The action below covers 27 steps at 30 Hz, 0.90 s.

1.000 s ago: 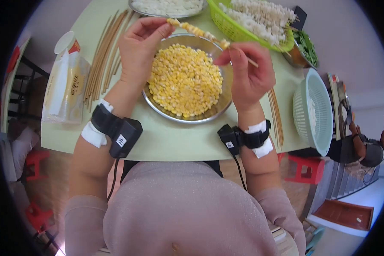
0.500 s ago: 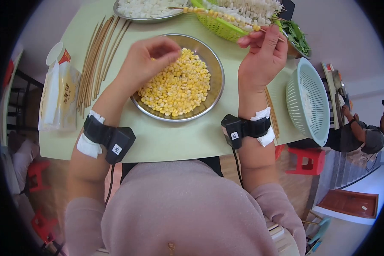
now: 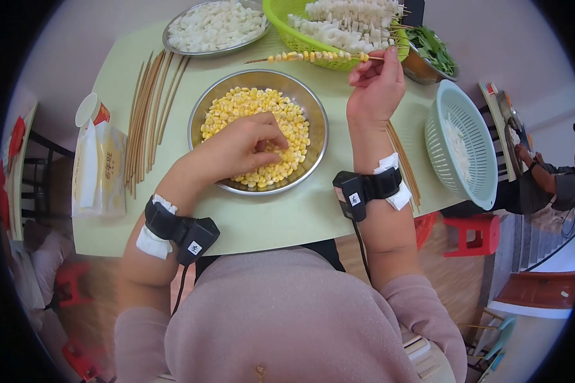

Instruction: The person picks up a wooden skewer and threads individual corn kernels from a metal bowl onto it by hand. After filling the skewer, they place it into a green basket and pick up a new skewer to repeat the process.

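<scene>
My right hand (image 3: 378,89) pinches the bare end of a wooden skewer (image 3: 254,61) between thumb and fingers. Yellow and pale corn kernels (image 3: 310,56) are threaded along the skewer, which lies nearly level above the far side of the table. My left hand (image 3: 249,147) is down at the loose corn kernels (image 3: 243,102) in a steel bowl (image 3: 321,137). Its fingers are curled together with the thumb close to them; whatever lies between their tips is too small to make out.
Bare wooden sticks (image 3: 150,115) lie left of the bowl, near a tissue pack (image 3: 108,172) and paper cup (image 3: 88,110). Behind are a plate of white pieces (image 3: 217,29), a green basket (image 3: 281,19) holding skewers, and leafy greens (image 3: 431,51). A pale blue basket (image 3: 441,147) stands right.
My left hand has lowered from above the bowl's far side to the kernels nearer its middle. My right hand still holds the skewer, now turned more level. The whole view has shifted slightly.
</scene>
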Each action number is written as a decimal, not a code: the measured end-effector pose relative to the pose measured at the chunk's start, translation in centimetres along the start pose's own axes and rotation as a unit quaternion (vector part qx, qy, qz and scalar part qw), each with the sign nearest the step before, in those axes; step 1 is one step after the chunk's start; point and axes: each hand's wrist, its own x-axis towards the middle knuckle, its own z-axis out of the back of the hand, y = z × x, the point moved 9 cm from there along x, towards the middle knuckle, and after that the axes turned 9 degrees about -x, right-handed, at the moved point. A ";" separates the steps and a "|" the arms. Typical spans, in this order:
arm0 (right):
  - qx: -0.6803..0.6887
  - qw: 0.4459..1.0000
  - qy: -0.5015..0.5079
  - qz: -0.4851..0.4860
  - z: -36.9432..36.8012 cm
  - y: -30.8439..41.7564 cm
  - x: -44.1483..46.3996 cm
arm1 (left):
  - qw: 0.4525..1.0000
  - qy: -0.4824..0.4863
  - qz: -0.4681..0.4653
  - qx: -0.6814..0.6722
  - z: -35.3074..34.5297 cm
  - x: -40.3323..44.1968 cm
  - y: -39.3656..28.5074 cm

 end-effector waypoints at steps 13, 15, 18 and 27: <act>0.005 0.999 -0.010 -0.034 0.8 -0.7 0.4 | 0.992 -0.103 0.041 -0.057 2.5 0.0 2.6; 0.009 0.999 -0.002 -0.042 0.7 -1.0 0.4 | 0.990 -0.117 0.052 -0.060 3.0 0.0 2.6; 0.020 0.998 0.005 -0.064 0.5 -1.3 0.8 | 0.982 -0.127 0.087 -0.105 3.7 0.3 3.0; 0.023 0.998 -0.018 -0.052 1.3 -1.0 0.9 | 0.915 -0.245 0.092 -0.307 5.9 -0.5 4.9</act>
